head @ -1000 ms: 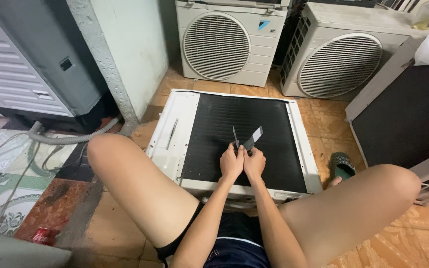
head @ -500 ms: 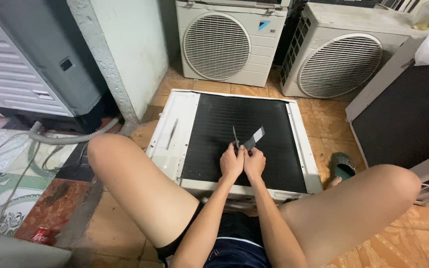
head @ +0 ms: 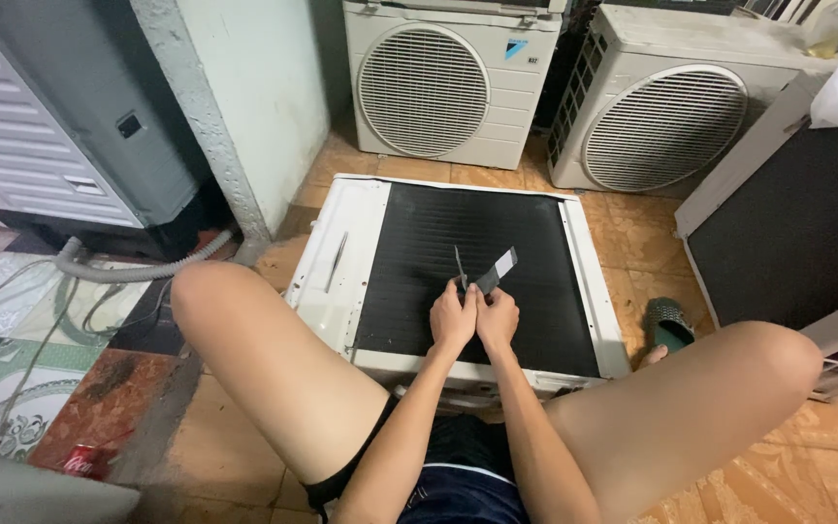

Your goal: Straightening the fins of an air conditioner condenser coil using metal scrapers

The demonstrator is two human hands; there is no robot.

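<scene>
Orange floor tiles [head: 244,437] filled the cramped corner where the person sat, bare knees spread to both sides of a white air-conditioner unit [head: 341,262] that lay flat on the floor. Compared with the views from the previous second, almost nothing had changed: both hands stayed at the same spot on the black fin coil [head: 419,281], so the work seemed slow and fine, with no visible progress.

The left hand [head: 453,325] and the right hand [head: 497,320] touched each other near the 6 o'clock edge of the coil. Each was closed around a thin tool: the left held a narrow dark blade [head: 460,267] pointing to 12 o'clock, and the right held a flat dark tool with a pale tip [head: 497,270] pointing to about 1 o'clock. What kind of tools exactly, I could not tell.

Toward 3 o'clock a green sandal [head: 669,322] lay on the tiles. Farther, at 12 and 1 o'clock, stood two outdoor units with round fan grilles [head: 424,78], [head: 666,126].
</scene>
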